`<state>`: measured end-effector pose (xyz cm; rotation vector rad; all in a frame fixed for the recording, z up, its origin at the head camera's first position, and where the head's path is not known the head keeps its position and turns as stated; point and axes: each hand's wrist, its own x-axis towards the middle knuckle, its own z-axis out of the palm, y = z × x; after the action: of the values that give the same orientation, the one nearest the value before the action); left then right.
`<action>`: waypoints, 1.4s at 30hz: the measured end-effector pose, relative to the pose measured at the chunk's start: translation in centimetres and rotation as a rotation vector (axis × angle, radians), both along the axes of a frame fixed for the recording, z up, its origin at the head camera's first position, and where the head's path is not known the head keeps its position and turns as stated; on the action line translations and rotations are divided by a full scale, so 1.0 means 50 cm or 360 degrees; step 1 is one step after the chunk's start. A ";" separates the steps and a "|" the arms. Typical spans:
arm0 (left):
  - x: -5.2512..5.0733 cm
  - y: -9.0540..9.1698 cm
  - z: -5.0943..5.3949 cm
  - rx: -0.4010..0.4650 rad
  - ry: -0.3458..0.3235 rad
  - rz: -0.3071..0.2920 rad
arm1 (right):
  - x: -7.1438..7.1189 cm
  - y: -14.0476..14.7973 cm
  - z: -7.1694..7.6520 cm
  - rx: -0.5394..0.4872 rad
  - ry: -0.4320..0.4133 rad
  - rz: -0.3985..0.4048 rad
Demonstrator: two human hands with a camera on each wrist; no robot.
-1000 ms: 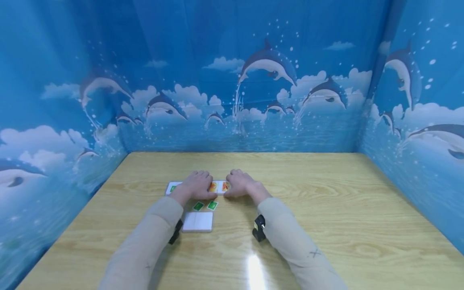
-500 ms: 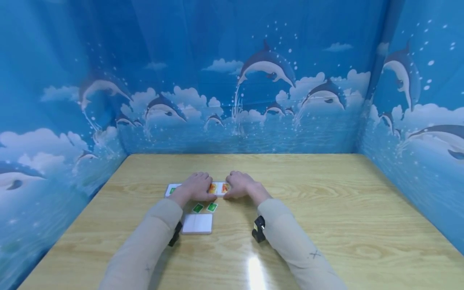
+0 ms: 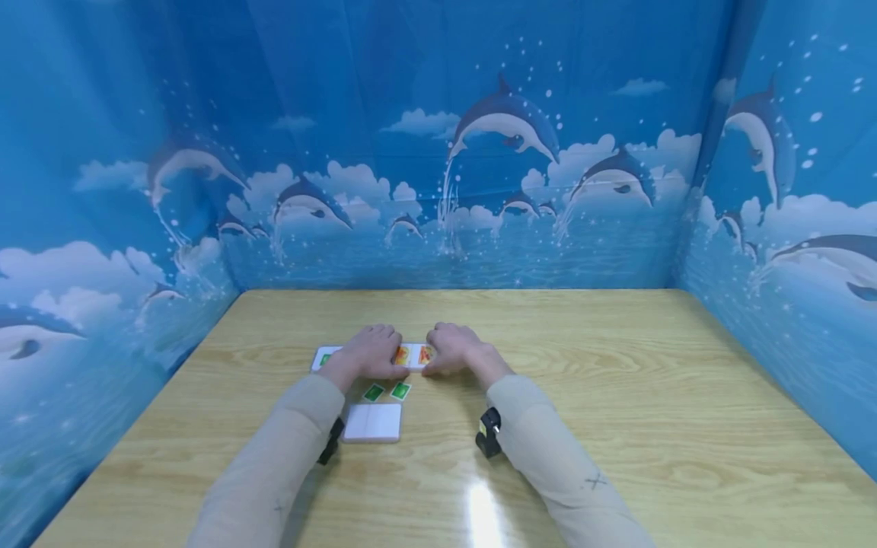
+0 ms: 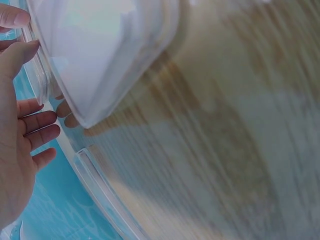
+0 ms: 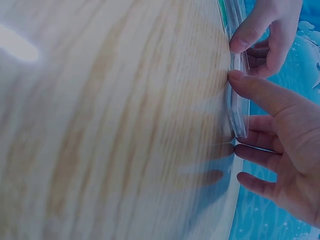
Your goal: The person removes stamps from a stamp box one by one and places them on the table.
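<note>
A long, clear-edged case with picture cards (image 3: pixel 414 356) lies across the table's middle. My left hand (image 3: pixel 370 353) grips it across the middle and covers part of it. At the right end, my right hand (image 3: pixel 451 349) holds it with the thumb on the near side. The right wrist view shows both thumbs close together on the near edge of the clear case (image 5: pixel 236 107), with fingers behind it. Two small green cards (image 3: pixel 373 393) (image 3: pixel 400 391) lie just in front of my left hand. Nearer still is a white, clear-edged square (image 3: pixel 372 423).
The wood-grain table (image 3: pixel 603 426) has blue dolphin-print curtains (image 3: pixel 384 99) at its back and sides. Both sleeves reach in from the near edge, each with a black device at the wrist. Light glares on the tabletop near the front.
</note>
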<state>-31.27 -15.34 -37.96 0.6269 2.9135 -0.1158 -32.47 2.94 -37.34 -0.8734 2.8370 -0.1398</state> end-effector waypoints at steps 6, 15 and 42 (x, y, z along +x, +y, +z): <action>0.000 0.001 0.000 -0.0006 -0.0005 0.0002 | 0.001 0.001 0.000 0.0005 0.0011 0.0009; -0.004 0.000 0.000 -0.0003 -0.0017 0.0018 | 0.001 0.001 -0.002 0.0008 0.0032 0.0013; -0.007 -0.001 -0.006 -0.0011 -0.0009 0.0046 | 0.011 0.003 -0.003 0.0161 0.0249 0.0062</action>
<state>-31.61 -15.37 -38.27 0.5830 2.9142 -0.1205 -31.90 3.11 -37.47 -0.9565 2.9370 0.0799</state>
